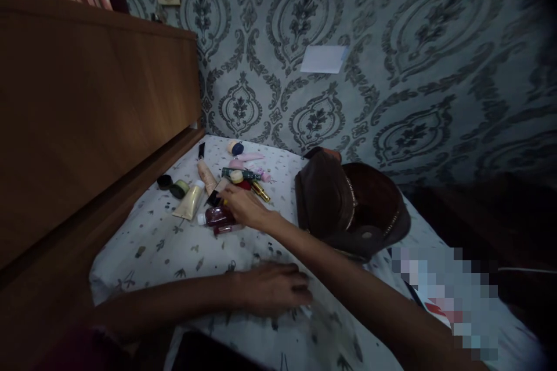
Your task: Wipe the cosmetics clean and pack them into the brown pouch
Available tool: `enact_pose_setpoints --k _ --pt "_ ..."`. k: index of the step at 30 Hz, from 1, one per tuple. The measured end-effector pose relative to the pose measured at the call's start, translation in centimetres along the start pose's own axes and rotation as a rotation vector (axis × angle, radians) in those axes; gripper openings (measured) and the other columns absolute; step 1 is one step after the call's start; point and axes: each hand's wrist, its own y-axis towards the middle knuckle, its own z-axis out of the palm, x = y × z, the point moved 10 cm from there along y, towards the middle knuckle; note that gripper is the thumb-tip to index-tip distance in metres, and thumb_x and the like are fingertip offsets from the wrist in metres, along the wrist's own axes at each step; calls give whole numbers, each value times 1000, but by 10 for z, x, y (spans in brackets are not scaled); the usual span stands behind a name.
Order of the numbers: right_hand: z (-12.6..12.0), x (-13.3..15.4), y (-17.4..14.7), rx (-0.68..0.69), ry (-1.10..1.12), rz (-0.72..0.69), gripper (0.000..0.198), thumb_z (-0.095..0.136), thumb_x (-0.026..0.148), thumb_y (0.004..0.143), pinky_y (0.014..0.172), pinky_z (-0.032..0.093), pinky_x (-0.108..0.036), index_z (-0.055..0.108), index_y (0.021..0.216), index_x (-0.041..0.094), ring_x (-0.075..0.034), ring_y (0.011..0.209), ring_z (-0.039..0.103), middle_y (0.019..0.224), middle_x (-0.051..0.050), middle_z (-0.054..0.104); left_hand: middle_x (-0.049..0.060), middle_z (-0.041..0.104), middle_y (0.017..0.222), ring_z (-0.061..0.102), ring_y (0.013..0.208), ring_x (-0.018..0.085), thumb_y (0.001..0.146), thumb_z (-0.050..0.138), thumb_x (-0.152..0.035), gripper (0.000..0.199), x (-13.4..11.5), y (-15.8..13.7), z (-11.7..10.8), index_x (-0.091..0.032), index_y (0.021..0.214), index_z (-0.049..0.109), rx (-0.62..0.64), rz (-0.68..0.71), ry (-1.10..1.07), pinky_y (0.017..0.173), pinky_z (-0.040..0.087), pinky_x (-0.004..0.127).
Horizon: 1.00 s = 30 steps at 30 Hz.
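Note:
My right hand [244,205] reaches across to a cluster of cosmetics, its fingers closed at a small beige bottle with a black end [221,186]. Just below the hand lie a bottle of dark red liquid with a white cap [216,217] and a slim red tube [226,229]. A gold tube [190,202], a peach tube [206,176] and a green jar [178,188] are to its left. Beyond it are a dark green tube [250,174] and a gold lipstick-like tube [260,191]. My left hand [274,288], blurred by motion, is low over the sheet, fingers spread, holding nothing visible.
A brown bag [324,197] gapes on the patterned sheet [183,249], right of the cosmetics. Wooden furniture [100,93] borders the left side, and a wallpapered wall [270,29] stands behind. A dark object [213,353] is at the bottom edge.

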Motion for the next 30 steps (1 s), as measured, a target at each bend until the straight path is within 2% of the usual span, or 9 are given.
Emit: enact_pose_setpoints --k 5,11,14,17,21,23,25,27,30 --pt "3 9 45 87 -228 -136 39 48 8 89 84 51 -32 59 125 19 -24 108 61 133 -12 55 8 67 110 61 96 22 91 57 -19 15 -2 -9 -11 -16 105 62 2 3 40 87 48 30" --pt "10 12 61 196 -287 -122 32 62 16 85 83 51 -32 62 117 14 -27 105 64 122 -15 64 10 66 107 61 97 22 87 58 -17 21 8 -25 -20 -13 108 62 -49 -71 -88 91 49 31" --pt "6 7 65 125 -239 -95 34 68 23 84 82 50 -32 61 116 14 -28 103 65 117 -15 66 9 66 107 62 98 21 86 55 -12 25 18 -38 -33 -17 110 61 -174 -157 -252 90 51 30" --pt "-7 -7 65 -15 -170 -34 29 60 23 91 78 48 -31 57 118 13 -25 98 65 116 -16 66 9 66 101 63 93 19 86 52 -8 24 31 -59 -54 -17 105 63 -343 -252 -419 85 52 29" --pt "-35 -26 44 -289 36 6 25 49 32 99 77 45 -30 53 115 13 -21 92 60 106 -12 65 7 66 100 64 95 21 92 50 -14 22 59 -111 -107 -20 107 64 -696 -436 -471 83 52 32" --pt "-52 -32 21 -476 264 0 23 52 35 97 73 43 -28 54 108 15 -19 83 57 94 -6 64 6 67 101 63 98 22 94 52 -20 17 74 -147 -140 -23 106 64 -933 -577 -387 86 51 35" --pt "-57 -28 -4 -563 440 -34 21 55 36 94 68 41 -27 55 102 17 -17 76 53 85 -2 60 5 66 103 62 101 22 95 53 -22 16 79 -176 -169 -24 107 64 -1107 -685 -239 90 49 36" --pt "-53 -14 -27 -544 529 -82 19 56 35 92 67 40 -26 56 100 17 -16 74 51 83 -1 59 5 63 107 60 104 22 96 52 -22 19 75 -180 -187 -24 112 64 -1130 -690 -94 93 48 36" --pt "-40 9 -59 -472 560 -131 16 56 32 90 67 39 -27 58 95 17 -16 73 50 82 -2 59 8 60 115 56 110 23 97 48 -20 24 65 -148 -186 -22 116 63 -929 -562 36 97 45 38"
